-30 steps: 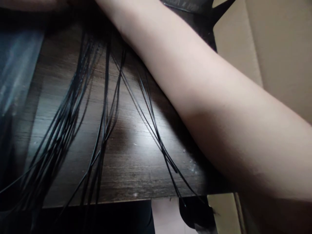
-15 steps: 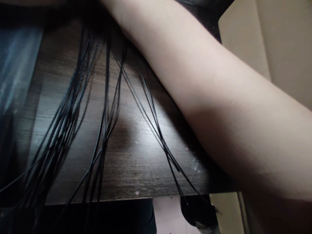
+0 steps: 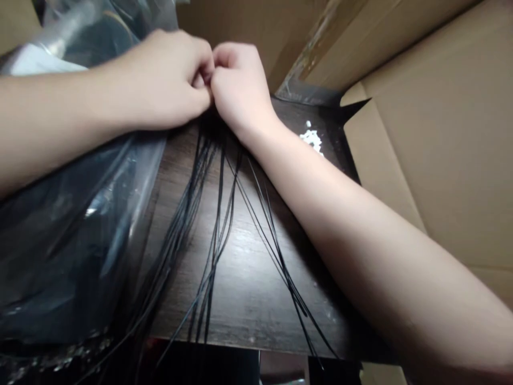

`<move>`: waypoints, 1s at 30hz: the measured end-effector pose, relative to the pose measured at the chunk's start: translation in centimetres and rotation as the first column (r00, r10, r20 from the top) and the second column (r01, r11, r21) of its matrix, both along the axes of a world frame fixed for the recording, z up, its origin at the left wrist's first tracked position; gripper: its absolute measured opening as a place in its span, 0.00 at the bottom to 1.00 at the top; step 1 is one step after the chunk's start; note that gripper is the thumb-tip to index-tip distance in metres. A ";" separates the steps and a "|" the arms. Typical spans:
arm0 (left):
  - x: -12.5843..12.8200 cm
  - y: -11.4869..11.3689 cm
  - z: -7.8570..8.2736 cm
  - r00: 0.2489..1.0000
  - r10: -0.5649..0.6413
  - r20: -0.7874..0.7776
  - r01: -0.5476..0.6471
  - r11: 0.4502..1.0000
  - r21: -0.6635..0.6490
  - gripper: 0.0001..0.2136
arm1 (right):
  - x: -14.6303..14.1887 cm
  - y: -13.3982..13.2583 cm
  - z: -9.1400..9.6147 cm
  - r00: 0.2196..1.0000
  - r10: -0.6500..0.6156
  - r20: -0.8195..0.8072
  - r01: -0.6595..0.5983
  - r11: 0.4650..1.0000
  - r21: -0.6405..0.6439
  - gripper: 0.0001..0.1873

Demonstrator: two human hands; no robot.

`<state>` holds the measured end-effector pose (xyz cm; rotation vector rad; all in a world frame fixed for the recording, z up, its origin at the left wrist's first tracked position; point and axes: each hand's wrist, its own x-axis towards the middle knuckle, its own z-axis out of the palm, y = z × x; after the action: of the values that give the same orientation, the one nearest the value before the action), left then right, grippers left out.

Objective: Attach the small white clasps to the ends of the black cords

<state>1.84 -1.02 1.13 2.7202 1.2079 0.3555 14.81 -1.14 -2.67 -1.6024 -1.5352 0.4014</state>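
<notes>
My left hand (image 3: 168,80) and my right hand (image 3: 242,83) meet at the upper middle of the view, knuckles up. Both are closed, fingertips curled in and touching. Whatever is pinched between them is hidden by the fingers. Below the hands, thin black wires (image 3: 178,230) run in loose bunches over the dark wooden table (image 3: 248,272) toward me. Several of their ends hang past the front edge. The wires' far ends disappear under my hands, so I cannot tell whether either hand holds one.
A clear plastic bag (image 3: 80,256) with dark contents lies at the left, under my left forearm. Small white pieces (image 3: 312,140) are piled beyond my right forearm. Cardboard boxes (image 3: 433,107) stand at the back and right; packing tape (image 3: 308,59) runs along one.
The view has tilted up and shifted left, so both hands, the white pieces and more of the bag now show. The wires lie much as before on the table.
</notes>
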 end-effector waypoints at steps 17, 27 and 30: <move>-0.2 0.5 -0.6 0.999 -0.035 0.039 0.036 0.999 -0.011 0.10 | -0.8 -1.3 0.4 0.994 -0.026 -0.109 0.024 1.000 -0.019 0.18; 0.0 0.4 -0.3 1.000 -0.004 0.030 0.005 1.000 -0.022 0.08 | -0.5 -1.4 0.3 0.998 0.001 -0.068 -0.002 1.000 -0.011 0.16; -0.1 0.5 -0.4 0.999 -0.004 0.034 0.005 1.000 -0.024 0.09 | -0.6 -1.5 0.3 0.997 0.003 -0.079 -0.004 1.000 -0.012 0.15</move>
<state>1.76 -0.54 0.76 2.6855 1.1890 0.3824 14.25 -2.62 -2.41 -1.5749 -1.4788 0.4712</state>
